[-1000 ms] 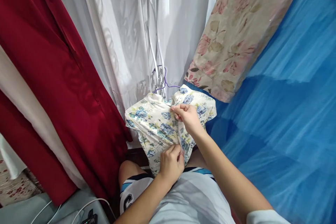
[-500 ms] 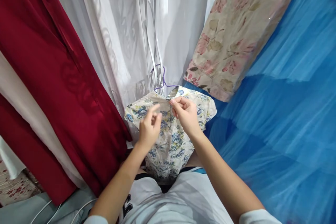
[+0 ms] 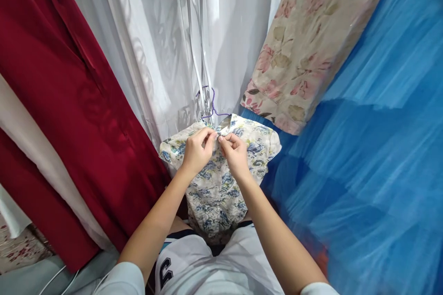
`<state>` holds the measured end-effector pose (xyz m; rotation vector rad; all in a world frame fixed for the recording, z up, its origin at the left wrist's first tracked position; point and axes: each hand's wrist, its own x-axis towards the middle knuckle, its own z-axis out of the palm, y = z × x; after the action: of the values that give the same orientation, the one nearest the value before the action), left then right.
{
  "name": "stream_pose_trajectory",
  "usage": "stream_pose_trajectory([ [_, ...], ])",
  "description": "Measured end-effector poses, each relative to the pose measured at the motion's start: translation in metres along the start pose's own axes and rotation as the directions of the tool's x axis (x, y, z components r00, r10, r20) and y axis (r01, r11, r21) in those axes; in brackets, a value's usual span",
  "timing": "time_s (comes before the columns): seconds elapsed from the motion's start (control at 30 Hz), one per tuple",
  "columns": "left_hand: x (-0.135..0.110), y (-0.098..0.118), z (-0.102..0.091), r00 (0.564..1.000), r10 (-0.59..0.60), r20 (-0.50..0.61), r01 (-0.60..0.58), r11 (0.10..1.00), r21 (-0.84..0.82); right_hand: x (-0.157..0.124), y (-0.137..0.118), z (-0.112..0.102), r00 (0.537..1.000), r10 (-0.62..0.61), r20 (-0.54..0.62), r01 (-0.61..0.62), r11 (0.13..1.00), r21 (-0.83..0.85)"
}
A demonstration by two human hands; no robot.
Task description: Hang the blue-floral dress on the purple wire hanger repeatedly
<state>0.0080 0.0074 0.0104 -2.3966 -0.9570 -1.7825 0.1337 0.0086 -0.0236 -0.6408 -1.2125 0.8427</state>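
A short-sleeved floral blouse, white with blue and yellow flowers, hangs in front of me on a purple wire hanger. My left hand is closed in a pinch on the left side of the blouse's neckline. Right beside it, my right hand pinches the other side of the same neckline. The fingertips of both hands nearly meet at the collar's middle. Whatever small fastening may lie between them is hidden by the fingers. Below, the hem of the blouse reaches down to my lap.
White straps hang down to the hanger, before a white curtain. Dark red cloth drapes on the left. A cream cloth with pink flowers and blue tulle hang on the right. Pale cables lie at lower left.
My left hand has moved up and right from mid-air to pinch the neckline. My right hand has shifted slightly left and down, still pinching the collar.
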Motion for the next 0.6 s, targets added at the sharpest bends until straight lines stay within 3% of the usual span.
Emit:
stream_pose_trajectory([
  [0.13,0.000,0.000,-0.001,0.997,0.006,-0.083,-0.014,0.995,-0.096,-0.003,-0.003,0.000,0.999,0.027,0.021,-0.027,1.000,0.016],
  [0.3,0.000,-0.002,0.000,0.984,-0.068,-0.162,0.046,0.990,-0.136,-0.012,-0.002,0.003,0.998,0.061,0.019,-0.061,0.998,0.006],
  [0.5,-0.003,0.000,0.005,0.967,-0.135,-0.216,0.092,0.976,-0.197,-0.010,0.015,0.009,0.997,0.071,-0.021,-0.071,0.997,0.005],
  [0.6,0.003,0.008,-0.001,0.940,-0.156,-0.305,0.087,0.970,-0.227,-0.014,0.024,0.005,0.994,0.107,-0.028,-0.107,0.994,-0.002],
])
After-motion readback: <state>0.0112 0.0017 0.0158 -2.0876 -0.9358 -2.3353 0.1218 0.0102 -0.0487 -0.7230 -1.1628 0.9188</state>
